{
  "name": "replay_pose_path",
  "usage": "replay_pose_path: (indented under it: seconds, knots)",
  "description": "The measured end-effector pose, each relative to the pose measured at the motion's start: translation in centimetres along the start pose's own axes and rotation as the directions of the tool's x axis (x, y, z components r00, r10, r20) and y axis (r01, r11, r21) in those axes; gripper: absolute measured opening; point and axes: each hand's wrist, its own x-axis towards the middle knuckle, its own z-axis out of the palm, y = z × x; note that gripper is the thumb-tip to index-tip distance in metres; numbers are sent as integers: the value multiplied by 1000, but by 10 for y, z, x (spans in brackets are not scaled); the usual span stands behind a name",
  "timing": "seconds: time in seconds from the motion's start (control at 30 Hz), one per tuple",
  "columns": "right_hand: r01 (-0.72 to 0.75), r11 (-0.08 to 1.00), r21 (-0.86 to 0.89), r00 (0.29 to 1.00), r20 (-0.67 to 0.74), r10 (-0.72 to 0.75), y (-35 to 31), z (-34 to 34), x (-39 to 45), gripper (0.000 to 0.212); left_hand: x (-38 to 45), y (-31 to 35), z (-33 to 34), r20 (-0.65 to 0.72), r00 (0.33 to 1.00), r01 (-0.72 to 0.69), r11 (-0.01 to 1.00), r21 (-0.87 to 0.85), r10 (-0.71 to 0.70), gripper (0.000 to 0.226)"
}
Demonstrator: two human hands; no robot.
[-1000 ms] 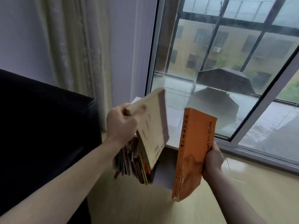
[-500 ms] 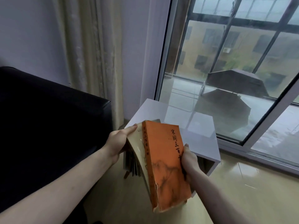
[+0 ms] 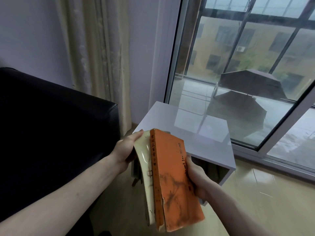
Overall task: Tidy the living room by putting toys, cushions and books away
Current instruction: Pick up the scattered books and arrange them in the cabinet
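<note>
Both hands [image 3: 125, 153] [image 3: 196, 178] clasp orange book [image 3: 175, 178] and cream book [image 3: 146, 169] together.

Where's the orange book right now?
Low in the head view's center, the orange book is held by the right hand, pressed against the cream book, before the white side table.

Left hand [image 3: 125, 151] and right hand [image 3: 196, 176] both curled, gripping, forearms extended.

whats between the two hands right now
In the head view, two books pressed side by side: a cream book against the left hand and an orange book against the right hand.
</note>
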Motion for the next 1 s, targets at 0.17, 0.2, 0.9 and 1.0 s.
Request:
replay_pose_path:
  seconds: [0.17,0.2,0.9,1.0]
  knots:
    - [17,996,-84,973,233,3,-7,-7,-28,87,5,0,-3,-22,999,34,998,45,-33,83]
    - [32,999,-35,971,240,-23,-8,-9,-30,85,4,2,-3,1,1000,19,998,54,-19,86]
    - [217,797,564,970,-31,-241,-13,-35,-27,76,-76,-19,77,467,863,-217,976,-1,192,62]
    - [233,860,453,972,-88,-217,-8,-43,-24,82,-78,-13,76,398,898,-172,983,-72,186,53]
